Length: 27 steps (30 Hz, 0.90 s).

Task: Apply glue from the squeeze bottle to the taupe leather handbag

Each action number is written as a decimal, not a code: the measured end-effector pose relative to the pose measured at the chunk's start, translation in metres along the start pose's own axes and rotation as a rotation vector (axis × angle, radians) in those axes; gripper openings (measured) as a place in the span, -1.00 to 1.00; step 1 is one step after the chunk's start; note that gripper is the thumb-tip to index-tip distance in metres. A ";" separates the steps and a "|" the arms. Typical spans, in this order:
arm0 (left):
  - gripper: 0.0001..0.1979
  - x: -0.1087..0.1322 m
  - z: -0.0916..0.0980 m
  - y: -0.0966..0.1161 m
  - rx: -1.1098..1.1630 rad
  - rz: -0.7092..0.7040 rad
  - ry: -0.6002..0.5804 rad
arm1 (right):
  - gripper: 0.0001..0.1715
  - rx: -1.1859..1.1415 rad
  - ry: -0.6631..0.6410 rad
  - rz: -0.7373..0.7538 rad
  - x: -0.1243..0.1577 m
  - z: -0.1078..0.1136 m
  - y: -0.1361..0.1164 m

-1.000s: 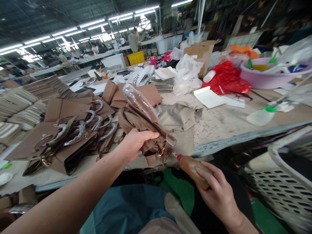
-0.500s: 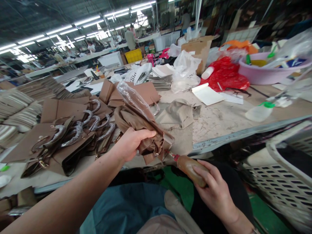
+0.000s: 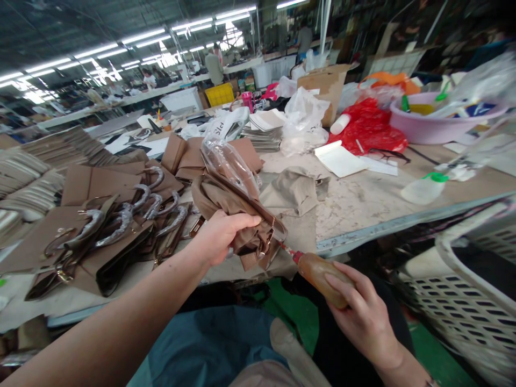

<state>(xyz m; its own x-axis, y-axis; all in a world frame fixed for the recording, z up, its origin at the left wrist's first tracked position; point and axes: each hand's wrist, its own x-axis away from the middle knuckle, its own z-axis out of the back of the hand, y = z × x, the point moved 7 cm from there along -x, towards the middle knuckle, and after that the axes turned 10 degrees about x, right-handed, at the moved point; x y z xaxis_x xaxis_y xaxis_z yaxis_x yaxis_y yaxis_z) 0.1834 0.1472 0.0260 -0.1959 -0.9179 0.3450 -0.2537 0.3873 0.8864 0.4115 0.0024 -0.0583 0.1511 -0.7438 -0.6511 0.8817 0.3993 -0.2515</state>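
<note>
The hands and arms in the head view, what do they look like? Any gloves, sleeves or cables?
They are a person's. The left hand and left forearm are bare, with no glove, sleeve or cable visible. The right hand is ungloved too; what may be a bracelet or watch band is cut off at the picture's edge.

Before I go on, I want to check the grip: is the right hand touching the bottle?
Touching. The head view shows the right hand with its fingers curled over the rear of the bottle.

White plastic bag [image 3: 234,119]: black letters, roughly "SId"; full wording unclear.
</note>
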 end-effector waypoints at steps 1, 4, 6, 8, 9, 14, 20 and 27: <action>-0.79 -0.001 -0.001 0.000 -0.005 0.002 0.003 | -0.59 -0.006 -0.018 0.001 0.002 -0.002 -0.001; -0.85 -0.003 -0.005 0.002 -0.005 0.009 0.014 | -0.59 -0.007 -0.041 0.000 0.003 -0.004 0.000; -0.87 -0.005 -0.009 0.002 0.009 0.024 0.007 | -0.60 0.008 -0.012 -0.007 0.000 -0.001 0.003; -0.87 -0.007 -0.012 0.002 0.012 0.041 -0.007 | -0.60 0.023 0.031 -0.012 -0.005 0.004 0.007; -0.86 -0.008 -0.013 0.001 0.009 0.050 -0.012 | -0.59 0.031 0.045 -0.010 -0.008 0.006 0.009; -0.85 -0.015 -0.017 0.002 0.014 0.046 0.001 | -0.53 0.067 0.020 0.092 -0.014 0.010 0.010; -0.91 -0.024 -0.024 0.002 0.026 0.030 0.013 | -0.55 0.017 -0.001 0.043 -0.009 0.008 0.007; -0.85 -0.026 -0.022 0.000 0.019 0.028 -0.004 | -0.62 -0.147 0.046 -0.162 -0.009 0.003 0.012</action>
<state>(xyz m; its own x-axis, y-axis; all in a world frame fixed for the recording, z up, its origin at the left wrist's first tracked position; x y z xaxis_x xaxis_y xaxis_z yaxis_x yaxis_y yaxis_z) 0.2094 0.1695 0.0238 -0.2074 -0.9062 0.3686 -0.2660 0.4148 0.8701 0.4224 0.0120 -0.0535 -0.0110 -0.7809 -0.6246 0.8175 0.3527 -0.4553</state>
